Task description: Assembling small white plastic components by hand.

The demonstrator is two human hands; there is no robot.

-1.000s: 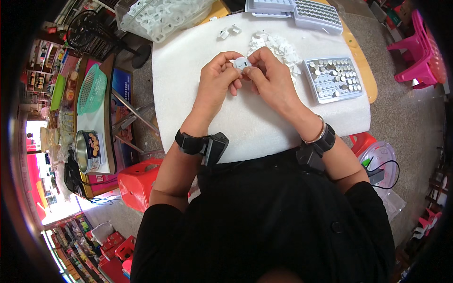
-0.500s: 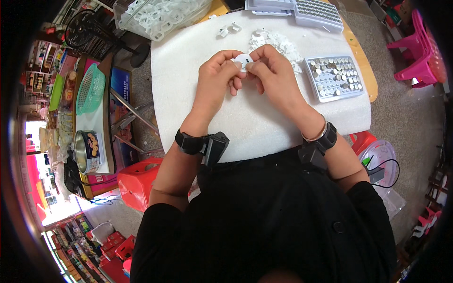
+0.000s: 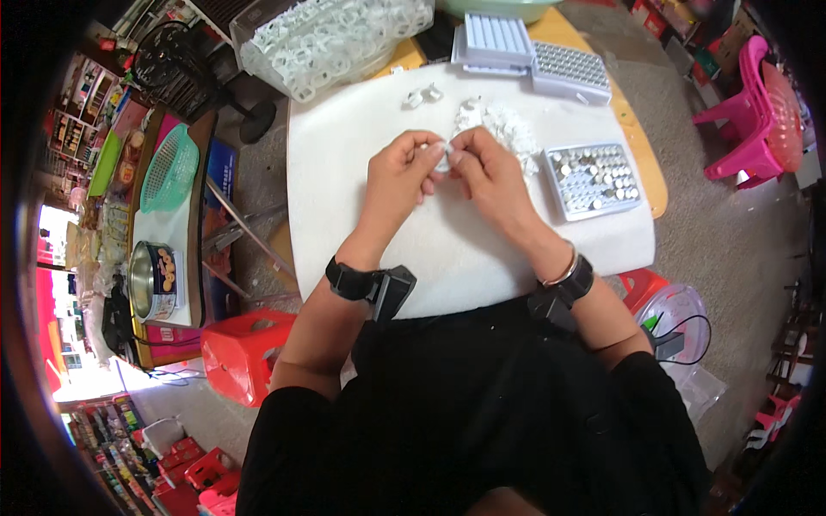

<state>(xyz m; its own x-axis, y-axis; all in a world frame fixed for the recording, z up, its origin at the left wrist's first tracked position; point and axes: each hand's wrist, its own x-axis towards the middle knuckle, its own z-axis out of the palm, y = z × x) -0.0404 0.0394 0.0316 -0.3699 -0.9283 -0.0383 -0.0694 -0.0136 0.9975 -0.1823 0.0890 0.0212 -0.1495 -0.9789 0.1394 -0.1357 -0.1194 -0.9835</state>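
Fingers [image 3: 424, 160] up, and both sets are pinched on one small white piece [image 3: 444, 160]: left hand [image 3: 396, 181] on one edge, right hand [image 3: 492, 176] on the other, well left of the pale tray [image 3: 605, 211]. Round silvery pieces [image 3: 607, 180] sit in that tray! Just left of it, a heap of white bits [image 3: 513, 129]; beyond it, stacked trays [image 3: 497, 39]; farther off, beyond and left, a see-through bin [image 3: 372, 72]. Right of it, a pink chair [image 3: 757, 112].
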